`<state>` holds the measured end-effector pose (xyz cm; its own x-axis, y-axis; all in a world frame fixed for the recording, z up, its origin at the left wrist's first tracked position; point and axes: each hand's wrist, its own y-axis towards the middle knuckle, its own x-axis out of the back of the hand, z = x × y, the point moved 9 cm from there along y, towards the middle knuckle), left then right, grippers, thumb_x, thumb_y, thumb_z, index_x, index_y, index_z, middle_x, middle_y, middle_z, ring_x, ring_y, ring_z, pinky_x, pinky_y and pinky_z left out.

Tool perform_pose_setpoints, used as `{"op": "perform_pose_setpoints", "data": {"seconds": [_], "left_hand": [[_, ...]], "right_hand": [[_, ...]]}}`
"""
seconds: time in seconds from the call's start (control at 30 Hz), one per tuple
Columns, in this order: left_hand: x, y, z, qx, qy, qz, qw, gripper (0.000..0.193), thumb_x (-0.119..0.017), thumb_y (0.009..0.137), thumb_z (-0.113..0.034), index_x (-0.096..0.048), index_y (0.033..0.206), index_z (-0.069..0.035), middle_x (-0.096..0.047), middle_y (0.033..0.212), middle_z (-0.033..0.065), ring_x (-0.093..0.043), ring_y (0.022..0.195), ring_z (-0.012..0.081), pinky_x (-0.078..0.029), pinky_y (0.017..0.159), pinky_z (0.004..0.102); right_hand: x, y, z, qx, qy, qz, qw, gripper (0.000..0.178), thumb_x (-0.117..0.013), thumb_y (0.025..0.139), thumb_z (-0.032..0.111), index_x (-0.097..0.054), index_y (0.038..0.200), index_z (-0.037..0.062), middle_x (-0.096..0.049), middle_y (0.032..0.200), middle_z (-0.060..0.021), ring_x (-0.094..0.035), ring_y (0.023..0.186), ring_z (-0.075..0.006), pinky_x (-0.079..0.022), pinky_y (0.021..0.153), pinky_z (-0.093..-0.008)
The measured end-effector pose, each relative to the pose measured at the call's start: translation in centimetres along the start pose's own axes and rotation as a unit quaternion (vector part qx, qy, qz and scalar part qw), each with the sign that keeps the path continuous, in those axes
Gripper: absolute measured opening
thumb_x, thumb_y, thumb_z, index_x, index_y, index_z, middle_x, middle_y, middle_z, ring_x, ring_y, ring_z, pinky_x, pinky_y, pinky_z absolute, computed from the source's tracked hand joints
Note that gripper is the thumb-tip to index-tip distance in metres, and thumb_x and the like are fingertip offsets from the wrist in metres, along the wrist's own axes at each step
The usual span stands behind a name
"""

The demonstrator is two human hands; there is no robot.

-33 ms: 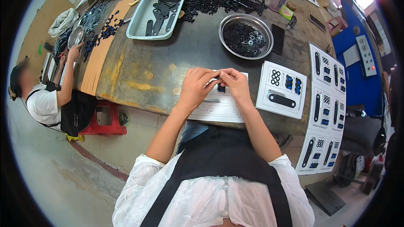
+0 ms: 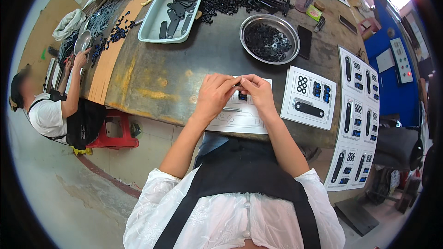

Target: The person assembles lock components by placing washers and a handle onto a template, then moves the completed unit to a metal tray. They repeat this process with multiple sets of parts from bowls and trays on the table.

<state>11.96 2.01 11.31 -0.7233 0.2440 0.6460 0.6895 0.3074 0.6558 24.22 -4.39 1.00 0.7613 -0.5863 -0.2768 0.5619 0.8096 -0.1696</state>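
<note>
Both my hands are at the near table edge, fingertips pinched together over a white printed card (image 2: 253, 125). My left hand (image 2: 215, 97) closes thumb and fingers on something small and dark, mostly hidden. At the same spot, my right hand (image 2: 259, 94) pinches too, touching the left fingertips. Below the fingers, a small black-and-blue piece (image 2: 242, 96) lies on the card. A thin metal bar (image 2: 232, 109) rests lower on it, near printed outlines. To the right lies another card (image 2: 290, 109) bearing black rings, black-and-blue pieces and a black flat handle-like part (image 2: 309, 109).
Beyond my hands stands a steel bowl (image 2: 294, 41) of black rings, beside a dark phone (image 2: 304, 42). A pale green bin (image 2: 161, 41) holds black flat parts. Black pieces (image 2: 224, 2) are heaped behind. Filled cards (image 2: 344, 131) cover the right edge. Another person (image 2: 50, 115) works at left.
</note>
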Motion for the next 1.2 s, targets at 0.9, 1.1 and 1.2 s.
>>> {"op": "perform_pose_setpoints", "data": {"seconds": [0.9, 1.1, 1.2], "left_hand": [[-0.1, 0.8, 2.8, 0.065, -0.088, 0.021, 0.994, 0.022, -0.073, 0.085, -0.005, -0.075, 0.107, -0.007, -0.073, 0.096, 0.0067, -0.066, 0.085, 0.0227, -0.048, 0.077, 0.0339], [-0.5, 0.2, 9.9, 0.194, -0.117, -0.008, 0.974, 0.022, -0.069, 0.090, -0.008, -0.074, 0.112, -0.007, -0.073, 0.103, 0.0097, -0.068, 0.094, 0.0247, -0.052, 0.086, 0.0341], [2.1, 1.3, 14.7, 0.222, -0.055, -0.058, 0.972, 0.019, -0.063, 0.097, -0.012, -0.074, 0.111, -0.004, -0.073, 0.103, 0.0099, -0.069, 0.095, 0.0207, -0.051, 0.086, 0.0315]], "right_hand": [[-2.2, 0.5, -4.1, -0.183, 0.318, 0.078, 0.927, 0.031, -0.069, 0.095, 0.008, -0.064, 0.124, -0.0001, -0.069, 0.110, -0.0076, -0.068, 0.100, -0.0149, -0.056, 0.089, -0.0280], [-0.8, 5.3, -0.7, -0.007, -0.015, 0.016, 1.000, 0.032, -0.070, 0.090, 0.010, -0.068, 0.121, -0.0008, -0.075, 0.101, -0.0085, -0.070, 0.090, -0.0129, -0.054, 0.081, -0.0247], [-0.9, 8.1, 0.9, 0.104, -0.249, -0.015, 0.963, 0.023, -0.070, 0.086, 0.009, -0.073, 0.109, 0.0033, -0.076, 0.092, -0.0106, -0.072, 0.085, -0.0174, -0.055, 0.078, -0.0294]]}}
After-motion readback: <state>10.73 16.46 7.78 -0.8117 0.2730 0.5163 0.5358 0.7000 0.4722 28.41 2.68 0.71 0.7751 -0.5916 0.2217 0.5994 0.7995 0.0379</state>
